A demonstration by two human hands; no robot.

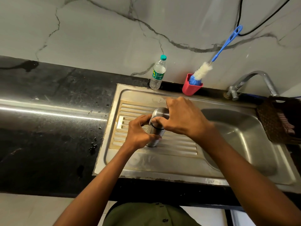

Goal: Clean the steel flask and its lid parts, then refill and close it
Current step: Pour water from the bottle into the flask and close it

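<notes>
Your steel flask [156,128] stands upright on the sink's ribbed drainboard [179,145], left hand [138,131] fingers curled round its body, right hand [182,116] fingers clamped on the lid [160,112]; smooth rigid steel, probably slippery, so grip the body low and firm.

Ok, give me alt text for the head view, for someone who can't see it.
Two hands work a steel flask standing on the sink's ribbed drainboard: the left hand grips its body, the right hand grips its lid. Behind, by the marble wall, stand a plastic water bottle and a bottle brush in a red cup.
</notes>
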